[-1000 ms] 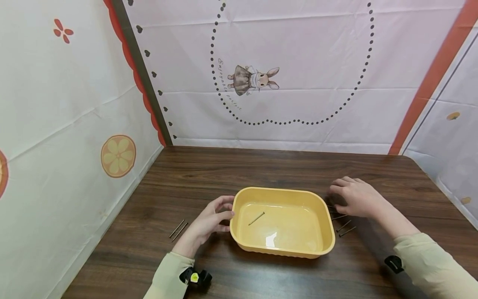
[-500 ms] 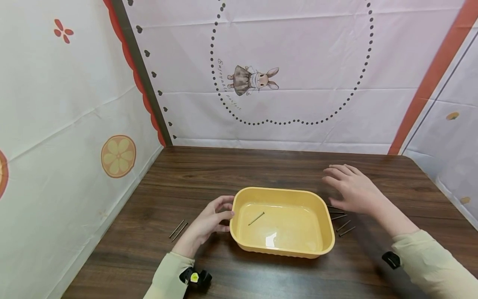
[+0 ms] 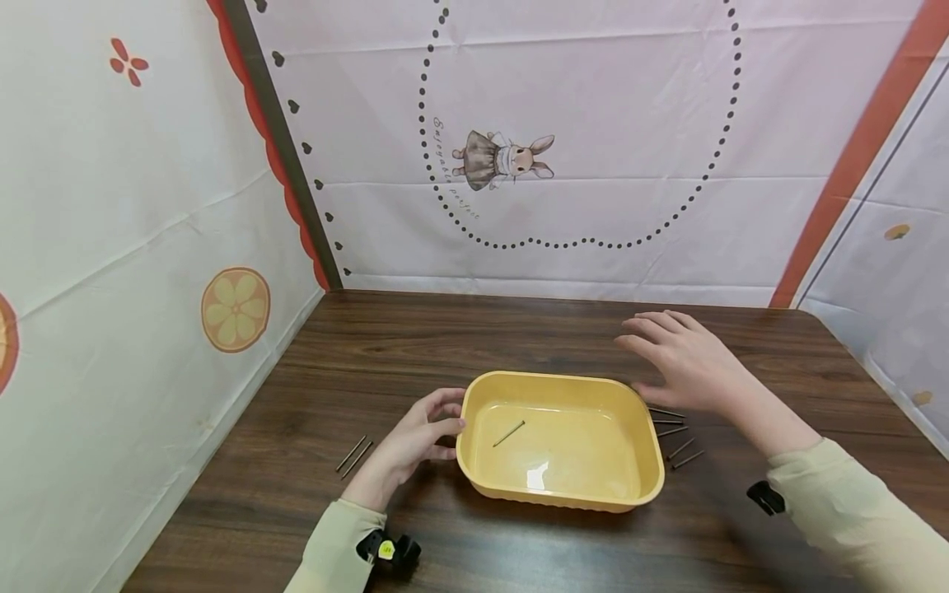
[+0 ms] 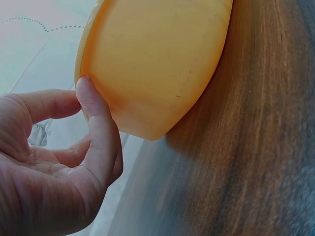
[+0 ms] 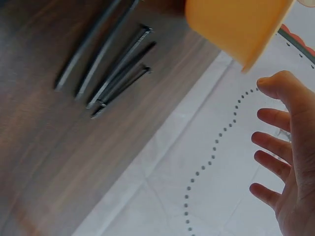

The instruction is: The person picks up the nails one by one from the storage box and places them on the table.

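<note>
A yellow plastic tub (image 3: 593, 445) stands on the table with a single nail (image 3: 509, 433) lying inside it. My left hand (image 3: 411, 441) pinches the tub's left rim between thumb and fingers; the left wrist view shows the thumb on the tub wall (image 4: 157, 54). By the tub's back right corner, my right hand (image 3: 685, 362) hovers with spread, relaxed fingers and holds nothing. In the right wrist view its thumb is near the tub's edge. Several dark nails (image 5: 120, 64) lie on the table beside the tub's right side, below my right hand.
Two more nails (image 3: 352, 455) lie side by side on the dark wooden table (image 3: 445, 329), left of my left hand. Printed cloth (image 3: 593, 165) hangs behind the table, and another cloth (image 3: 148, 206) borders its left side.
My right hand has lifted off the nails on the right and moved back and left to the tub's corner, its fingers spreading. The left hand and tub have stayed put.
</note>
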### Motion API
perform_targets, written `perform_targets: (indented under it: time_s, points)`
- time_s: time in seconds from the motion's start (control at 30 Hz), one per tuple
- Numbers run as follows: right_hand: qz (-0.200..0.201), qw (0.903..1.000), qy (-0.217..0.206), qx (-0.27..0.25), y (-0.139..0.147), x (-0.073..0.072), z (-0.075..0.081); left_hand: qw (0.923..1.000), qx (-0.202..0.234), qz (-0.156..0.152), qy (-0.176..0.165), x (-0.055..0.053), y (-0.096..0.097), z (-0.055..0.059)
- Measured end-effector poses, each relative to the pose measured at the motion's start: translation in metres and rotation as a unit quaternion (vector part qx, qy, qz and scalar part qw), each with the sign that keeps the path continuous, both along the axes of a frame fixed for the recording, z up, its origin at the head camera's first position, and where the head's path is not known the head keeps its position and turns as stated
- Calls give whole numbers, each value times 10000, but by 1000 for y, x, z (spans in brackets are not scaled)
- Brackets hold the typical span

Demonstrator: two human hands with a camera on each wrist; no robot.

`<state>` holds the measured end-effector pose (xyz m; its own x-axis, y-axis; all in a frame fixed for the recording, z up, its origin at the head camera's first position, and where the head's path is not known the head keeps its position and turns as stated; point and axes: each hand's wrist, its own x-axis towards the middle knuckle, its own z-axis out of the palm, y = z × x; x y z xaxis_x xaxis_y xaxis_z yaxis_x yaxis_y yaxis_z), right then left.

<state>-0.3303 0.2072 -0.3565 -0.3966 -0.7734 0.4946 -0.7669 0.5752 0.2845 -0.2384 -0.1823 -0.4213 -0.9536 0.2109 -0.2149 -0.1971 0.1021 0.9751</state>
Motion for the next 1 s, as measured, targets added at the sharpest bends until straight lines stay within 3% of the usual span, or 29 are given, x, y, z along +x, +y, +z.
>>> perform_targets:
  time_s: [1.0]
  points:
    - [276, 9991, 17, 320, -52, -7, 35, 10000, 60, 6, -66, 0, -1, 0]
